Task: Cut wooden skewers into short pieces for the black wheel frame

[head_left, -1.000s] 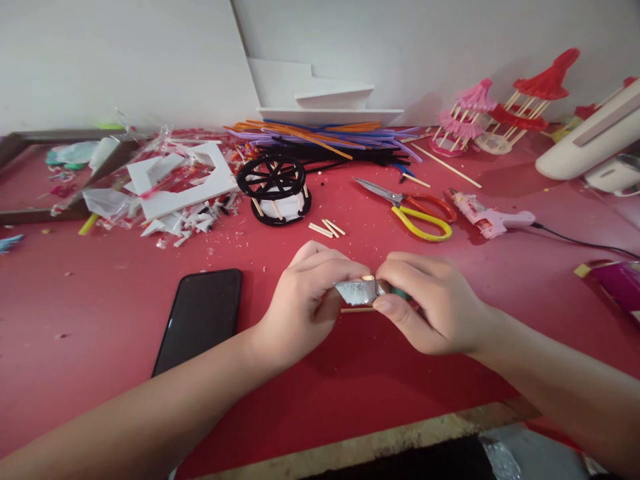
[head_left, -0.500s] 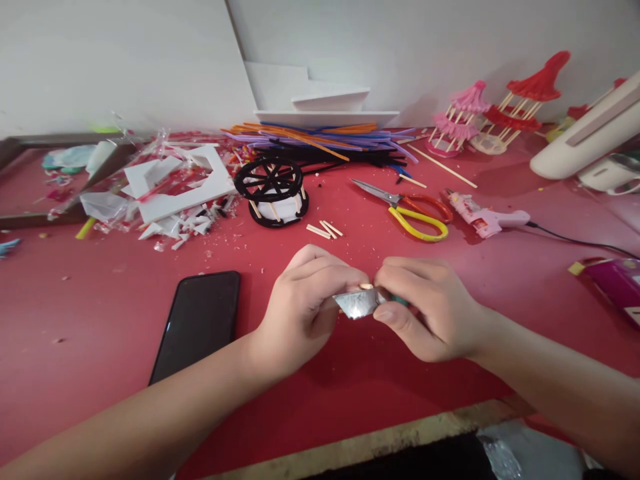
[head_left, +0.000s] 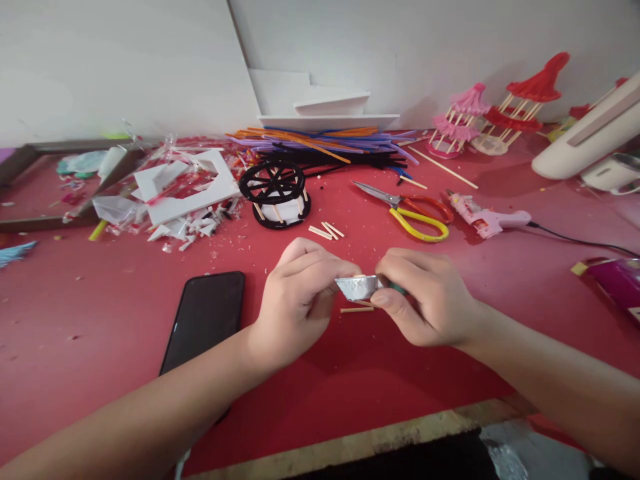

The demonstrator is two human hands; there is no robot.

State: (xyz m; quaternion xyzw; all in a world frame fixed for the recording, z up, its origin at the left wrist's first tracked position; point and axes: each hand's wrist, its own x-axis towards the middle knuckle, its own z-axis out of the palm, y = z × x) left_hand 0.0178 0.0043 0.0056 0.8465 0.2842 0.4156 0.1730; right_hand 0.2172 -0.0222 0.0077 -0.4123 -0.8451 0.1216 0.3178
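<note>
My right hand (head_left: 425, 297) is closed round the green handle of a knife, its short, wide, slanted metal blade (head_left: 356, 289) pointing left. My left hand (head_left: 300, 300) is pinched at the blade's far side, on a small wooden stick (head_left: 359, 276) that shows only as a pale sliver above the blade. Just under the blade, a short cut stick (head_left: 357, 309) lies on the red table. Beyond the hands are several more short stick pieces (head_left: 326, 231) and a round frame of black pipe cleaners (head_left: 274, 193) on small wooden posts.
A phone (head_left: 205, 320) lies left of my left hand. Scissors (head_left: 400, 207) and a pink glue gun (head_left: 487, 215) lie at the right. Pipe cleaners (head_left: 320, 143), white foam scraps (head_left: 190, 193) and pink (head_left: 463, 120) and red (head_left: 530, 100) little towers stand farther back.
Both hands have risen slightly, with the blade moving up. The short stick under it now shows plainly on the table. The view has shifted a little.
</note>
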